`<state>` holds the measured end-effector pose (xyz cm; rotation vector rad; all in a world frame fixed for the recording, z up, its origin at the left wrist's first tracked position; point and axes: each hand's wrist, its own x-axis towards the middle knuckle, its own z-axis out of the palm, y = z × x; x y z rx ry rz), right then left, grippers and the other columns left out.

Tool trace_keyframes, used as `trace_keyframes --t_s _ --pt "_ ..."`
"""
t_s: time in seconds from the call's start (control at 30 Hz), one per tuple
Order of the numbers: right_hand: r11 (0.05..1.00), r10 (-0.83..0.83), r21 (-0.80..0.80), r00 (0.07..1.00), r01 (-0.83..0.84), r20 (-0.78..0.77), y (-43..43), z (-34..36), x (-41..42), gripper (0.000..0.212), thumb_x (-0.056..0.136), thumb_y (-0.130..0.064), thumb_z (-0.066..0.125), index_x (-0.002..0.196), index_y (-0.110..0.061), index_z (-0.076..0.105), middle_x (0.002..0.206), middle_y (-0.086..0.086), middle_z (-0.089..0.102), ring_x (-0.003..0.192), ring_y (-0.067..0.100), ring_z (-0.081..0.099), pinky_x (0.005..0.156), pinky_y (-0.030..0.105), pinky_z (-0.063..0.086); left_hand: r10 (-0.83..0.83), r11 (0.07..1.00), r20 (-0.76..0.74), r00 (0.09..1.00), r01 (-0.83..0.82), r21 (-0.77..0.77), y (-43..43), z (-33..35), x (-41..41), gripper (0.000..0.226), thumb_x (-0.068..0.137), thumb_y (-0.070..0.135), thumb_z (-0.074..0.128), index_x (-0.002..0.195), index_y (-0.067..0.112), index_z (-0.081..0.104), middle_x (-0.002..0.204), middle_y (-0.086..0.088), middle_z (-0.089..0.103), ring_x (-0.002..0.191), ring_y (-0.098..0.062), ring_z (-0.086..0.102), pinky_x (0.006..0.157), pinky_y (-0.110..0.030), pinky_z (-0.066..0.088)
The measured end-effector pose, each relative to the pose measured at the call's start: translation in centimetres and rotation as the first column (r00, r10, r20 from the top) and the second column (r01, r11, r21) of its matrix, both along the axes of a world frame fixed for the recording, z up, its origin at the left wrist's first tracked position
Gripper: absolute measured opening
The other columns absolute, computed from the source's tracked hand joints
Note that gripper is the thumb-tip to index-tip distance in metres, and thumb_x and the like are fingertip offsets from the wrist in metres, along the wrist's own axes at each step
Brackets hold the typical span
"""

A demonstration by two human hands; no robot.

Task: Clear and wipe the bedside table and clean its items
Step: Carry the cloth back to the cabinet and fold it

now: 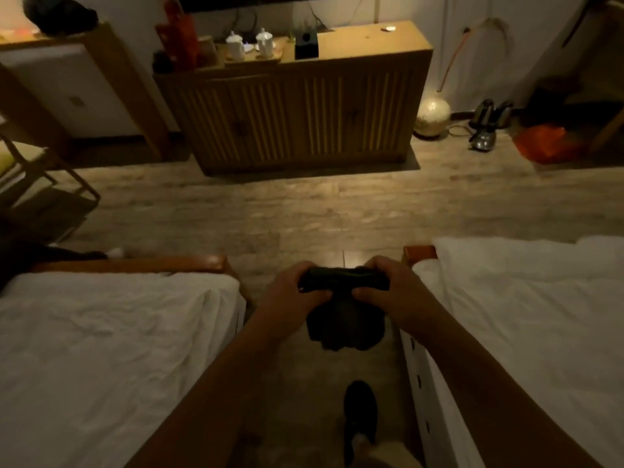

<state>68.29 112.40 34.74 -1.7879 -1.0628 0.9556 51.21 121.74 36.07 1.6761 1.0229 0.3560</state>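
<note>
1. Dark shoe at bottom centre, on the floor in the aisle between two beds.
2. Left bed and right bed flank the aisle. Both have white sheets and wooden foot ends. Both forearms reach forward between them.
3. Dark cloth is in mid-air over the aisle, roughly level with the bed foot ends and clear of both beds. Its top edge is bunched into a horizontal roll; the rest hangs in a lump below the hands.
4. Left hand grips the roll's left end. Its fingers are clamped on the cloth, curled over the top, thumb on the near side.
5. Right hand does the same on the right end, fingers clamped on the cloth. The hands are near each other, with a short stretch of roll exposed between them.
6. Beyond the hands, wood-plank floor runs to the far wall.
7. Wooden cabinet with slatted doors stands at the far wall. On top are two white lidded cups, a dark box just right of them, and a red bag at the left end.
8. On the floor right of the cabinet are a glowing globe lamp and, further right, an orange bag. The image is too dim and blurred for finer detail.
</note>
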Motion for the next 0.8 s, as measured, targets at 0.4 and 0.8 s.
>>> trace_keyframes --t_s 0.4,0.8 --pt "0.998 0.059 0.014 0.996 -0.058 -0.062 29.6 2.2 20.5 0.014 0.081 -0.007 0.071 0.089 -0.017 0.065 0.079 -0.001 0.068 0.068 -0.001 0.067 0.055 0.011 0.048 0.078 0.996 0.125 0.989 -0.071 -0.063 28.5 1.0 19.0 0.019 0.084 0.004 0.067 0.086 0.023 0.066 0.084 -0.004 0.069 0.088 -0.022 0.069 0.083 -0.042 0.056" --pt "0.997 -0.063 0.028 0.997 0.065 -0.054 60.4 3.8 39.9 0.017 0.081 -0.009 0.071 0.088 -0.023 0.063 0.084 0.002 0.068 0.071 0.001 0.066 0.054 0.012 0.049 -0.02 0.993 0.192 0.981 0.041 -0.11 61.7 2.1 39.9 0.021 0.084 0.002 0.065 0.096 0.02 0.065 0.101 -0.01 0.068 0.1 -0.024 0.065 0.087 -0.043 0.057"
